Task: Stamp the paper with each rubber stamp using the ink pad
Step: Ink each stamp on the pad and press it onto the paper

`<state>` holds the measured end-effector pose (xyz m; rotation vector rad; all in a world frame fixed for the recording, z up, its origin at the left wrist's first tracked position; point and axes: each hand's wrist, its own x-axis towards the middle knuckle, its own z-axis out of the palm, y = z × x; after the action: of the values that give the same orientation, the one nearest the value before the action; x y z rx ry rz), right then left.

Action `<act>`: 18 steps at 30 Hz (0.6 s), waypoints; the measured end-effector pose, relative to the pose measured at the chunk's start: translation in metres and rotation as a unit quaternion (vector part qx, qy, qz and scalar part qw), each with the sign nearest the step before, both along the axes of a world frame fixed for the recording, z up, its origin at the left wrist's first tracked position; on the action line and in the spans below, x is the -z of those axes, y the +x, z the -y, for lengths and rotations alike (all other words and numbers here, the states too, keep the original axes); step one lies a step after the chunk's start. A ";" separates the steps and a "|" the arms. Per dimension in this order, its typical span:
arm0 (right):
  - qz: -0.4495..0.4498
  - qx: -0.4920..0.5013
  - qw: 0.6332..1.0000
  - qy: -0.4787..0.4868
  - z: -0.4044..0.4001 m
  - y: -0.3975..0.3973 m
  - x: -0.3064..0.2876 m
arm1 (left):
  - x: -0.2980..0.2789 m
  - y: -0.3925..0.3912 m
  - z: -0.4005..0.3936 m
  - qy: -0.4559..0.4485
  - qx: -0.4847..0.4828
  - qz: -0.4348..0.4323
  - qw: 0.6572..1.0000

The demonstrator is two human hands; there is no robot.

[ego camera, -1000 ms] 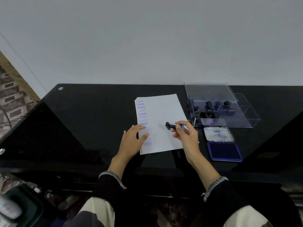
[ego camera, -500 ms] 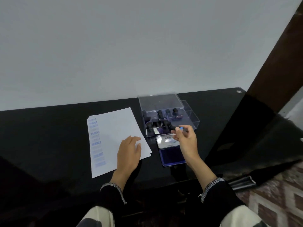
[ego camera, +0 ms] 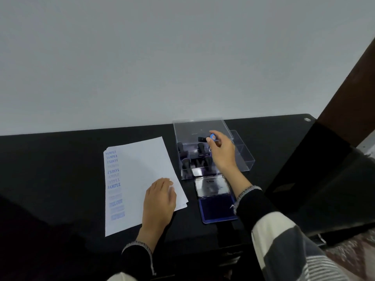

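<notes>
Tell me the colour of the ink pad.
The ink pad is dark blue, under its open silver lid; the head view shows it.

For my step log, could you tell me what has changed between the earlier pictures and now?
The right hand carried the stamp from above the paper across to the clear box, and holds it there over the other stamps. The grip was never released. The left hand stayed flat on the paper; the ink pad stayed open.
</notes>
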<state>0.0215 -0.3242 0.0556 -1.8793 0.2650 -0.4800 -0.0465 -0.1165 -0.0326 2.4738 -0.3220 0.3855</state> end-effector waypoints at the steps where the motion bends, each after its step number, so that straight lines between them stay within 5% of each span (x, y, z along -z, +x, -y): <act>1: -0.013 -0.012 1.000 -0.025 -0.001 0.012 -0.002 | 0.000 0.001 0.000 0.001 0.001 0.003 1.000; 9: -0.086 -0.080 0.977 -0.180 -0.005 0.061 0.001 | 0.003 0.004 0.002 0.008 -0.010 0.002 1.000; 18: -0.115 -0.068 0.968 -0.210 -0.013 0.070 0.014 | 0.008 0.006 0.001 0.009 -0.012 0.013 1.000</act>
<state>0.0914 -0.3109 0.0420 -2.3558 0.1948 -0.2331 -0.0405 -0.1180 -0.0405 2.4946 -0.3084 0.4278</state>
